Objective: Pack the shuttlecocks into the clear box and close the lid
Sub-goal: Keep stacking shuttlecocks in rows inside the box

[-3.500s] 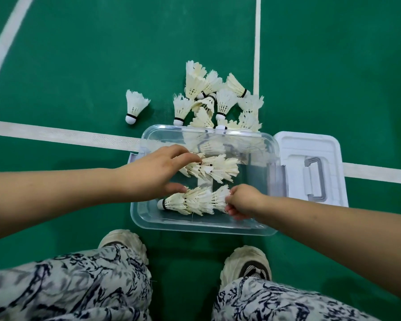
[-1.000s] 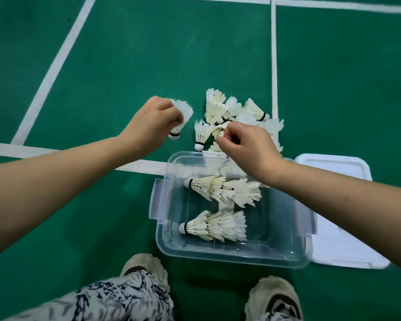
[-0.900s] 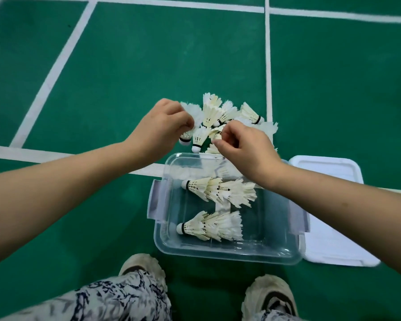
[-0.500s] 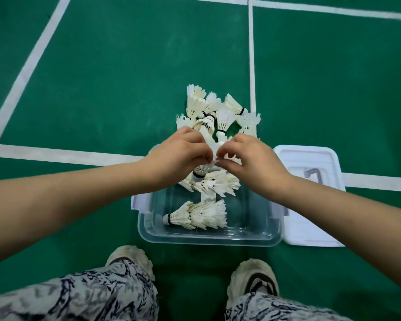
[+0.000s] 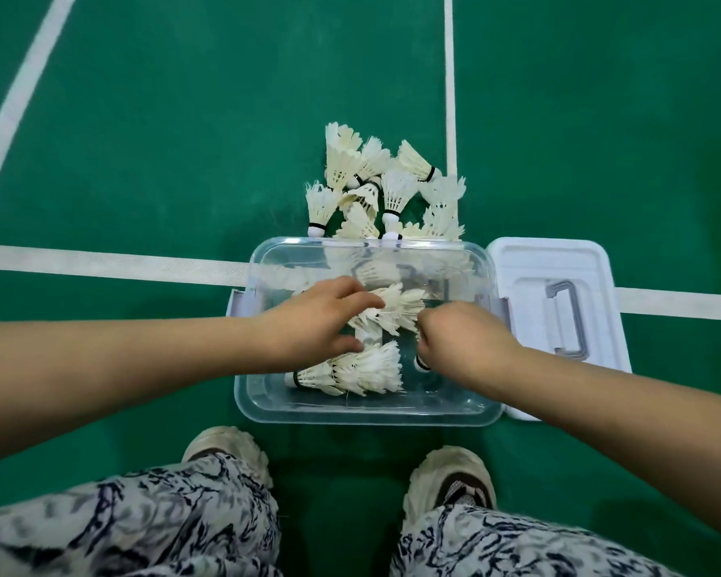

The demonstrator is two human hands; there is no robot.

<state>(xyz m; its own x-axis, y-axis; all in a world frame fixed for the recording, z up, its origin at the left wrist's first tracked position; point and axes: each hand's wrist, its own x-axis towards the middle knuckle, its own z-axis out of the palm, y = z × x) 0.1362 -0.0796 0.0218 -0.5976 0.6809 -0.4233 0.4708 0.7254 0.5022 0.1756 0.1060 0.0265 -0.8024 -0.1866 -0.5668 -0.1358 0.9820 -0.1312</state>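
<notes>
left hand [image 5: 321, 322]: inside the clear box [image 5: 367, 418]. Fingers are spread and almost straight, lying on the upper row of shuttlecocks [image 5: 396, 306]. No clear grip visible.
right hand [image 5: 463, 339]: also in the box, close to the left fingertips. Fingers are curled round a shuttlecock, and its cork tip [image 5: 421, 363] pokes out under the hand.
lower row [image 5: 350, 370]: nested shuttlecocks lying flat on the box bottom, just under the left thumb, cork end towards the left arm.
loose pile [image 5: 375, 189]: heap on the floor [image 5: 142, 160] beyond both hands, up against the box's far wall.
lid [image 5: 529, 264]: off, lying flat on the floor to the right of the right hand, just beside the box, handle side up.
step: looks like seating one more shuttlecock into a row. Packing seems well short of done, lid not yet on.
handling: very light. Feathers are thin and brittle and bend or crush easily; the cork is the firm part. Take hold by the cork or low on the skirt near the band, with a light pinch. Nest cork into skirt, in line, without forcing.
risk: a flat hand pressing down on the feathers; anything standing proud of the rim would likely foul the lid.
</notes>
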